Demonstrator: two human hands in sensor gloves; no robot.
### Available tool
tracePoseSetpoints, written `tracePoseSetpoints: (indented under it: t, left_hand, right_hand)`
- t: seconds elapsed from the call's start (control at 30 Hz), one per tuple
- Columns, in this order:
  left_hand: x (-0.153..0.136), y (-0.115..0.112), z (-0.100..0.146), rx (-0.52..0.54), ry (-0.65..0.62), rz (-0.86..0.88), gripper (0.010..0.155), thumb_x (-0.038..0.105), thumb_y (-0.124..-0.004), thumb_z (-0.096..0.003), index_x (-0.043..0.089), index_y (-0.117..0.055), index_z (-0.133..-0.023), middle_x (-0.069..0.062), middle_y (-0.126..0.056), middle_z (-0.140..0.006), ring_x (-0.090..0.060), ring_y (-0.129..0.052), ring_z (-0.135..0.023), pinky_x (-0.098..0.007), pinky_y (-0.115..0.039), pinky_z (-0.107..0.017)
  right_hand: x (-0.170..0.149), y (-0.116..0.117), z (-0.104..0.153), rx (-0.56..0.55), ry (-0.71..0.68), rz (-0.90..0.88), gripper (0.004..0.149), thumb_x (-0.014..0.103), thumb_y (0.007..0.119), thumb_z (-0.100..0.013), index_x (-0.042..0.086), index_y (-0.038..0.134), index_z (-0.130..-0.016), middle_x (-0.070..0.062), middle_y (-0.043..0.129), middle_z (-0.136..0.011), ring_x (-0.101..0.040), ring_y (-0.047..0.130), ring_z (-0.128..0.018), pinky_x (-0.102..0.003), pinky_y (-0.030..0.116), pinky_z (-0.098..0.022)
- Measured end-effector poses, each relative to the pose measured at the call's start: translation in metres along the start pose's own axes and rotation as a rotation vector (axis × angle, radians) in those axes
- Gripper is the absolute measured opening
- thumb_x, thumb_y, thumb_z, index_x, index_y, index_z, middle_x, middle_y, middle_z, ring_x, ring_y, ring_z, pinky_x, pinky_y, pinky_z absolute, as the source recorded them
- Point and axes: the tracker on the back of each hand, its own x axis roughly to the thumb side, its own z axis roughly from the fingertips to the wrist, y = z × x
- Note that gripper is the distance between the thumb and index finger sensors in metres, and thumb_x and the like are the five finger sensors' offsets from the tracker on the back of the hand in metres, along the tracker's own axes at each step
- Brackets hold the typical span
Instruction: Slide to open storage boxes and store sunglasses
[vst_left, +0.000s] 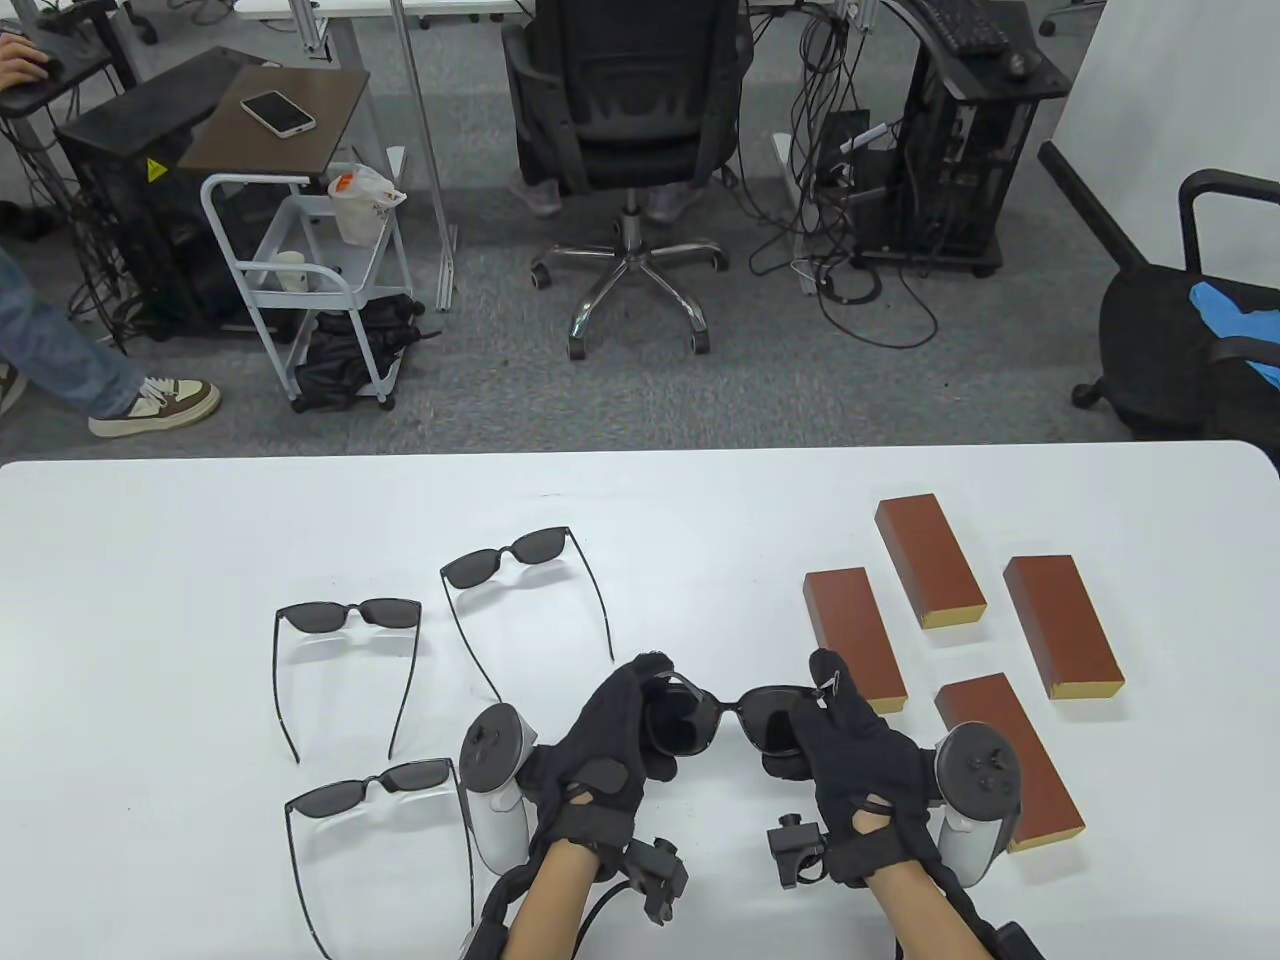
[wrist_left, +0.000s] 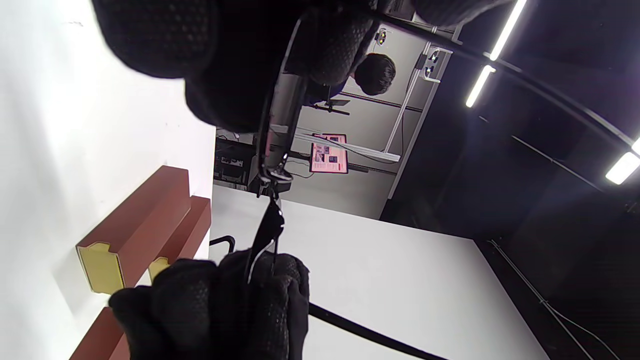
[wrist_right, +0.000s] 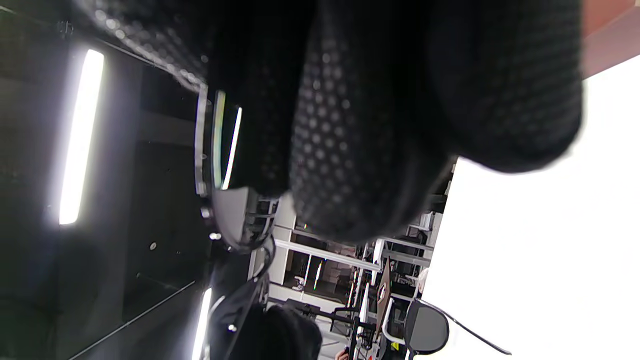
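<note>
My left hand (vst_left: 610, 745) and right hand (vst_left: 850, 750) grip one pair of sunglasses (vst_left: 745, 712) just left of the closed storage boxes (vst_left: 1010, 765), apparently for folding; next, a box must slide open.

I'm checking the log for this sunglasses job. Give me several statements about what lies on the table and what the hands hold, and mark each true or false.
1. Both hands hold one pair of sunglasses: the left hand grips one lens end, the right hand the other. True.
2. Five pairs of sunglasses lie loose on the table. False: three pairs lie there, all left of the hands, with their arms unfolded.
3. Four brown storage boxes lie on the right part of the table. True.
4. One storage box has been slid open with sunglasses inside. False: all four look closed, and none shows sunglasses.
5. The held sunglasses rest inside a box. False: they are held above the table, left of the boxes.
</note>
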Motion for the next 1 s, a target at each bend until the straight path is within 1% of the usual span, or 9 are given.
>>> tracePoseSetpoints:
  t: [0.17, 0.23, 0.37, 0.43, 0.5, 0.57, 0.67, 0.93, 1.0]
  left_hand:
    - [-0.001, 0.001, 0.001, 0.027, 0.01, 0.015, 0.063, 0.059, -0.054, -0.0533, 0.027, -0.061, -0.107, -0.009, -0.082, -0.096, -0.026, -0.093, -0.067, -0.043, -0.08, -0.044]
    - [-0.001, 0.003, 0.002, 0.048, 0.019, 0.023, 0.063, 0.059, -0.053, -0.0534, 0.026, -0.06, -0.107, -0.009, -0.083, -0.095, -0.026, -0.093, -0.066, -0.043, -0.08, -0.044]
    - [-0.003, 0.004, 0.003, 0.061, 0.041, 0.032, 0.064, 0.059, -0.054, -0.0535, 0.025, -0.059, -0.107, -0.009, -0.084, -0.094, -0.025, -0.094, -0.064, -0.042, -0.08, -0.042]
    - [-0.003, 0.003, 0.004, 0.06, 0.051, 0.038, 0.064, 0.059, -0.055, -0.0538, 0.024, -0.059, -0.108, -0.009, -0.084, -0.094, -0.025, -0.094, -0.064, -0.042, -0.08, -0.042]
    - [-0.002, 0.002, 0.003, 0.039, 0.06, 0.044, 0.063, 0.057, -0.057, -0.0545, 0.023, -0.06, -0.107, -0.01, -0.083, -0.095, -0.026, -0.095, -0.064, -0.043, -0.081, -0.042]
    - [-0.001, 0.002, 0.003, 0.029, 0.065, 0.025, 0.061, 0.054, -0.059, -0.0552, 0.023, -0.059, -0.107, -0.01, -0.083, -0.095, -0.026, -0.095, -0.064, -0.043, -0.081, -0.042]
    - [-0.002, 0.001, 0.003, 0.07, 0.074, -0.027, 0.058, 0.048, -0.065, -0.0549, 0.021, -0.062, -0.106, -0.01, -0.086, -0.092, -0.025, -0.097, -0.061, -0.042, -0.083, -0.04]
    - [-0.001, 0.003, 0.003, 0.121, 0.063, -0.106, 0.053, 0.04, -0.073, -0.053, 0.021, -0.068, -0.102, -0.009, -0.091, -0.086, -0.023, -0.1, -0.055, -0.041, -0.086, -0.036]
    - [-0.001, 0.004, 0.002, 0.133, 0.059, -0.121, 0.052, 0.039, -0.074, -0.0524, 0.021, -0.069, -0.101, -0.008, -0.092, -0.085, -0.022, -0.101, -0.054, -0.04, -0.086, -0.035]
  right_hand:
    - [-0.001, 0.003, -0.004, 0.097, -0.05, -0.036, 0.06, 0.041, 0.085, -0.035, 0.021, 0.062, -0.087, -0.002, 0.104, -0.047, -0.019, 0.111, -0.034, -0.036, 0.094, -0.027]
    - [-0.002, 0.005, -0.006, 0.17, -0.074, -0.069, 0.065, 0.043, 0.086, -0.034, 0.02, 0.058, -0.088, -0.004, 0.103, -0.053, -0.022, 0.11, -0.04, -0.038, 0.093, -0.031]
    - [-0.005, 0.009, -0.007, 0.28, -0.098, -0.126, 0.09, 0.064, 0.083, -0.028, 0.017, 0.044, -0.094, -0.011, 0.093, -0.072, -0.03, 0.102, -0.059, -0.043, 0.088, -0.044]
    - [-0.01, 0.009, -0.007, 0.319, -0.082, -0.181, 0.096, 0.077, 0.07, -0.029, 0.017, 0.04, -0.096, -0.013, 0.089, -0.078, -0.032, 0.099, -0.065, -0.044, 0.086, -0.048]
    - [-0.014, 0.01, -0.007, 0.324, -0.022, -0.305, 0.093, 0.076, 0.064, -0.031, 0.013, 0.039, -0.096, -0.018, 0.086, -0.08, -0.039, 0.095, -0.067, -0.05, 0.083, -0.049]
    - [-0.016, 0.009, -0.007, 0.328, 0.005, -0.352, 0.092, 0.074, 0.065, -0.032, 0.012, 0.041, -0.096, -0.021, 0.085, -0.08, -0.043, 0.093, -0.067, -0.053, 0.081, -0.049]
    - [-0.018, 0.005, -0.008, 0.292, -0.007, -0.255, 0.088, 0.074, 0.062, -0.035, 0.013, 0.045, -0.095, -0.018, 0.087, -0.079, -0.04, 0.095, -0.066, -0.05, 0.083, -0.048]
    - [-0.021, 0.001, -0.008, 0.242, 0.028, -0.243, 0.077, 0.069, 0.064, -0.036, 0.015, 0.061, -0.091, -0.015, 0.095, -0.072, -0.038, 0.1, -0.059, -0.048, 0.086, -0.042]
    - [-0.021, 0.001, -0.008, 0.235, 0.041, -0.223, 0.074, 0.068, 0.064, -0.037, 0.015, 0.064, -0.089, -0.014, 0.098, -0.067, -0.035, 0.104, -0.053, -0.046, 0.089, -0.038]
